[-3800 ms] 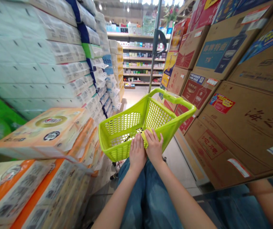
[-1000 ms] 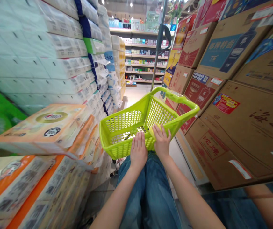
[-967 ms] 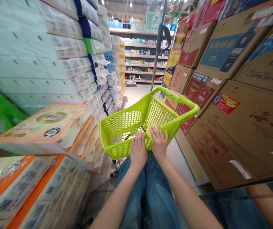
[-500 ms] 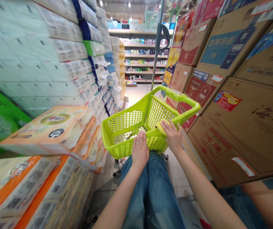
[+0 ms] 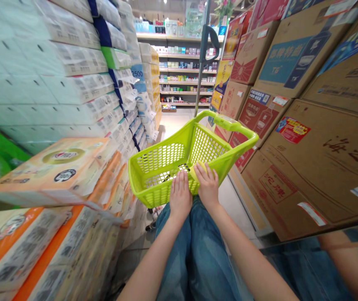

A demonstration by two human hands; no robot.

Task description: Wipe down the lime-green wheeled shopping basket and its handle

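Note:
A bright green plastic shopping cart (image 5: 153, 197) with perforated basket walls stands in front of my knees, its handle to the upper right. My left hand (image 5: 180, 200) lies over the near rim, fingers straight and close together, with nothing seen in it. Just to its right, my right hand (image 5: 208, 186) presses a yellow cloth (image 5: 196, 172) against the same rim. Most of the cloth is hidden under the fingers, so whether it is a cloth or a thin sponge is hard to make out.
Stacked tissue packs (image 5: 72, 58) rise on the left, with orange-and-white packs (image 5: 50, 167) nearer me. Cardboard cartons (image 5: 329, 163) wall the right side. Beyond the cart stand a grey metal post (image 5: 201, 71) and stocked shelves (image 5: 181, 71). My jeans-clad legs (image 5: 197, 251) are close below the basket.
My right hand has slid left along the cart's near rim with the yellow cloth, coming close to my left hand. My left hand stays at about the same spot on the rim.

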